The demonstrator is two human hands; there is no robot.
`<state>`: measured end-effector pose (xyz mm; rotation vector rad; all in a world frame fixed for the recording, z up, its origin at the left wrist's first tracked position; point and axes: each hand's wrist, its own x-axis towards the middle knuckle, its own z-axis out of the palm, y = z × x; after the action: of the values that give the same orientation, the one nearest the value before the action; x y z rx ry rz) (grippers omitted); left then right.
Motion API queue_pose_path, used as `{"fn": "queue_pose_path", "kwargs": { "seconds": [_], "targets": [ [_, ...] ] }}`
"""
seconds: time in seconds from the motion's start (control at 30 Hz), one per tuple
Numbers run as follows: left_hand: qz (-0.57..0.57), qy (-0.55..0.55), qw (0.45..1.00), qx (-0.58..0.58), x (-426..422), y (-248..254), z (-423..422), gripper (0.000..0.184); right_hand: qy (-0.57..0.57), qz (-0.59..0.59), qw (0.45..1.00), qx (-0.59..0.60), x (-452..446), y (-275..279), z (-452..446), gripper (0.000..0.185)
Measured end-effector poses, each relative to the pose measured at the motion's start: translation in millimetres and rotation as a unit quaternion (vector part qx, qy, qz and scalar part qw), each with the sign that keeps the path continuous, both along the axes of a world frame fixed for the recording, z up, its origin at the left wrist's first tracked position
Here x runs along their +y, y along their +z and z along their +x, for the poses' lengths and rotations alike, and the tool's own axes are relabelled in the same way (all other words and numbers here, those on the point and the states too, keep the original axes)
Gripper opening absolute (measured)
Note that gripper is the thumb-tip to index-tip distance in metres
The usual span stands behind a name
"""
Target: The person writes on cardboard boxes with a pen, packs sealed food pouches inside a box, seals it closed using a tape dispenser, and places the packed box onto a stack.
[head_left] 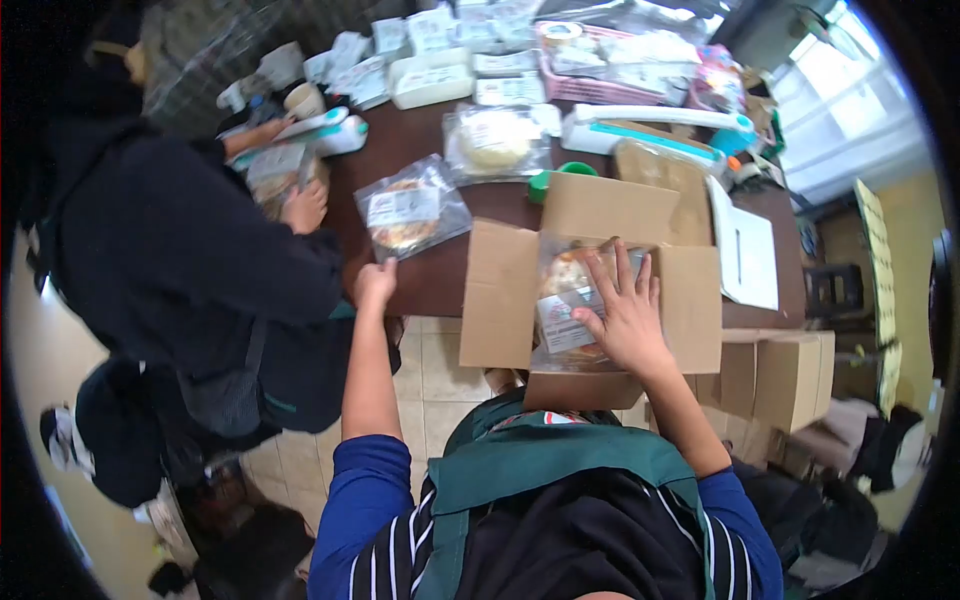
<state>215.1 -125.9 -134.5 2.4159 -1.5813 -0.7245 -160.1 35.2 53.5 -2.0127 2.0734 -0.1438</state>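
My left hand (377,283) pinches the lower edge of a clear bag holding a labelled pizza (405,215), which lies on the brown table (440,280). In front of me is an open cardboard box (498,290), its flaps folded outward. Inside it sits another bagged pizza (570,310) with a white label. My right hand (628,305) lies over that pizza's right side, fingers spread, palm down, hiding part of it.
At the left, a co-worker (190,250) handles a bag beside a white-and-teal sealer (340,135). Another long sealer (660,135) lies behind the box. A bagged pale round (497,135), a green tape roll (575,170), a pink basket (600,90) and a white container (430,80) share the table.
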Motion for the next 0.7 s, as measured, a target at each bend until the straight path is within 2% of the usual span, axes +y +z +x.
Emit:
{"fn": "queue_pose_path", "kwargs": {
  "seconds": [0.07, 0.13, 0.17, 0.2, 0.23, 0.27, 0.3, 0.33, 0.37, 0.4, 0.43, 0.47, 0.5, 0.53, 0.57, 0.63, 0.67, 0.7],
  "targets": [
    [0.090, 0.102, 0.989, 0.055, -13, 31, -13, 0.052, -0.043, 0.036, 0.998, 0.017, 2, -6, -4, 0.078],
    [0.005, 0.073, 0.994, 0.087, -33, -28, 13, 0.054, -0.009, -0.019, 0.998, -0.056, 6, -38, -14, 0.080],
    [-0.003, 0.073, 0.994, 0.084, -40, -37, 18, 0.049, -0.028, -0.033, 0.997, -0.067, 7, -35, -14, 0.081],
    [0.016, 0.162, 0.967, 0.197, -35, -14, 4, 0.036, -0.022, -0.088, 0.992, -0.085, 9, -29, -11, 0.082],
    [-0.008, 0.263, 0.905, 0.334, -42, -28, 4, 0.026, -0.011, -0.094, 0.995, -0.039, 12, -26, -7, 0.085],
    [0.009, 0.272, 0.865, 0.422, -52, -61, 26, 0.025, -0.013, 0.001, 1.000, -0.010, 14, -15, 2, 0.088],
    [0.053, 0.289, 0.816, 0.497, -63, -76, 41, 0.022, 0.000, 0.011, 1.000, 0.010, 19, -34, 4, 0.090],
    [0.052, 0.255, 0.764, 0.590, -57, -72, 42, 0.017, -0.023, 0.068, 0.997, 0.002, 14, -22, 9, 0.090],
    [0.055, 0.191, 0.757, 0.623, -52, -63, 39, 0.015, -0.024, 0.029, 0.997, -0.070, 11, -34, 9, 0.090],
    [0.081, 0.196, 0.776, 0.593, -55, -49, 34, 0.018, -0.004, 0.086, 0.993, -0.080, 3, -20, 13, 0.086],
    [0.080, 0.187, 0.812, 0.546, -67, -45, 35, 0.018, 0.039, 0.130, 0.969, -0.204, -3, -3, 15, 0.086],
    [0.044, 0.190, 0.829, 0.524, -83, -45, 34, 0.015, 0.103, -0.032, 0.982, -0.158, -1, -29, 29, 0.090],
    [0.049, 0.101, 0.828, 0.549, -90, -20, 41, 0.015, 0.105, -0.096, 0.980, -0.137, -3, -63, 43, 0.093],
    [0.008, 0.148, 0.848, 0.509, -85, 34, 10, 0.013, 0.119, -0.159, 0.973, -0.116, -3, -70, 43, 0.097],
    [-0.047, 0.133, 0.859, 0.493, -78, 73, -11, 0.014, 0.106, -0.163, 0.975, -0.104, -3, -79, 37, 0.097],
    [-0.175, 0.076, 0.861, 0.471, -61, 140, -48, 0.015, 0.170, -0.052, 0.982, -0.069, -6, -53, 33, 0.103],
    [-0.240, 0.043, 0.853, 0.462, -52, 171, -67, 0.015, 0.163, -0.058, 0.982, -0.070, -9, -43, 32, 0.103],
    [-0.307, 0.010, 0.834, 0.458, -42, 201, -83, 0.016, 0.165, -0.025, 0.975, -0.145, -11, -33, 29, 0.103]
  ]
}}
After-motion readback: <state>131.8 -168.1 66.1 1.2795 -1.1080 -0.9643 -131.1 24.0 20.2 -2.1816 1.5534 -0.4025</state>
